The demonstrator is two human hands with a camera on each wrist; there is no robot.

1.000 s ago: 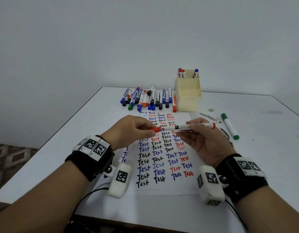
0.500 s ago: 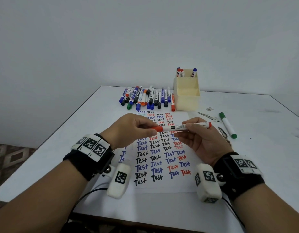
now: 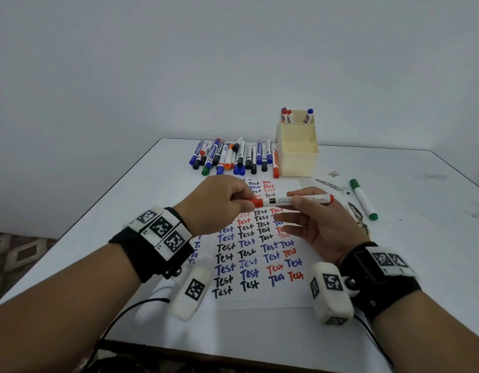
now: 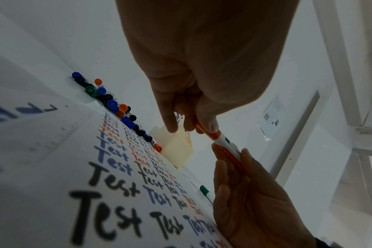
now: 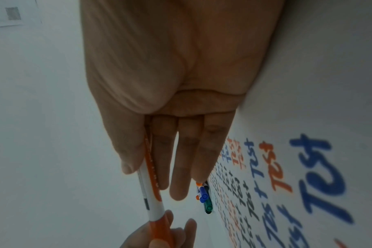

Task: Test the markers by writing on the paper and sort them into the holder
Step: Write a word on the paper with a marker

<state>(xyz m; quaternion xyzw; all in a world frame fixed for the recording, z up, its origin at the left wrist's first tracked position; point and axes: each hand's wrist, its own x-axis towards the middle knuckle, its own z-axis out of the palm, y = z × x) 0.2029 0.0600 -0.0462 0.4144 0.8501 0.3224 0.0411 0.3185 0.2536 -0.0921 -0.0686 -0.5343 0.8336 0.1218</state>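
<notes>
Two hands share one orange marker (image 3: 292, 200) just above the paper (image 3: 259, 300), level and crosswise in front of me. My left hand (image 3: 214, 205) pinches the orange cap (image 3: 255, 202); my right hand (image 3: 321, 224) pinches the white barrel between thumb and forefinger, the other fingers (image 5: 178, 167) straight and spare. So both grips are clamped on the same marker, at opposite ends.

I judge it light and stiff, a smooth plastic tube that could roll or slide in a loose pinch. The cap will likely come free with a snap, so I would keep the right grip firm at mid-barrel and pull straight along the axis, not bend. For writing I would take hold nearer the tip.

Open room: the paper is mostly filled with rows of "Test"; a bare strip shows along its near edge, and I would aim there. Beyond the paper's far edge a row of markers (image 3: 233, 157) lies on the worktop (image 3: 421, 238), just beside the cream holder (image 3: 297, 160), which has a few markers standing in its rear compartment. A green marker (image 3: 363, 199) lies to the right, clear of the paper. The worktop's left edge is well apart from my hands.
</notes>
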